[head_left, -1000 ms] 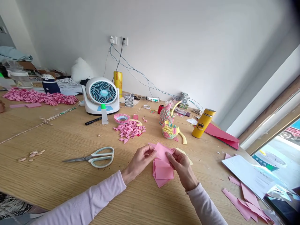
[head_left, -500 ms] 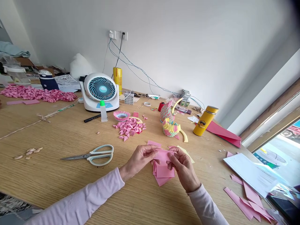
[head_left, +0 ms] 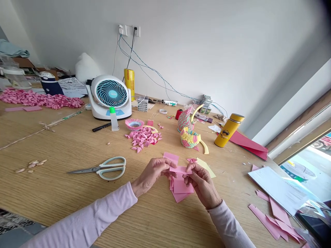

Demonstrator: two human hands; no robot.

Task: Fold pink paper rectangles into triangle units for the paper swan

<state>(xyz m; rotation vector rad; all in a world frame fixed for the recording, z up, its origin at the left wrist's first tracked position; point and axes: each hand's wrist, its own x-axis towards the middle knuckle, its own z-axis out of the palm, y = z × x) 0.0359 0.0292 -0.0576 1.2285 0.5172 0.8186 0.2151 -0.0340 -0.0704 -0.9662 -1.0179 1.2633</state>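
Observation:
A small pink paper strip (head_left: pixel 180 169), apparently folded lengthwise, is held level between my two hands above the table. My left hand (head_left: pixel 156 171) pinches its left end, and my right hand (head_left: pixel 200 181) grips the right end between thumb and fingers. Beneath them lies a loose stack of pink paper rectangles (head_left: pixel 183 187), partly covered by the fingers. Just beyond my left fingers is another pink paper piece (head_left: pixel 171 157). A pale yellow paper sheet (head_left: pixel 206 166) rests past my right hand, beside a small folded pink triangle (head_left: pixel 191 160).
Scissors (head_left: pixel 110 168) lie left of my hands. Farther back are a pile of folded pink pieces (head_left: pixel 144 137), a woven paper basket (head_left: pixel 189 138), a glue bottle (head_left: pixel 113 120), a white fan (head_left: pixel 110 96) and a yellow flask (head_left: pixel 229 131). Pink strips (head_left: pixel 278 220) and white paper (head_left: pixel 278 189) lie right.
The pink paper in my hands, which showed a broad face before, now appears as a narrow strip. My hands have barely shifted, and the camera view has moved slightly.

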